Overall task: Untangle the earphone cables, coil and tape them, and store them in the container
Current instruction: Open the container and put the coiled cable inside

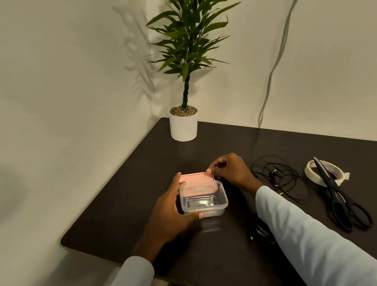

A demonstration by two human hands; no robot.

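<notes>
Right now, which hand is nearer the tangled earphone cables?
Right. The right hand pinches the pink lid just beside the earphone cables; the left hand grips the container's far side.

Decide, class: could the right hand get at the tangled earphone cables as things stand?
Probably yes: the earphone cables lie uncovered just beside the right hand. It must first let go of the pink lid.

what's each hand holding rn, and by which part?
Left hand grips the clear container round its left side wall. Right hand pinches the pink lid at its far right corner.
</notes>
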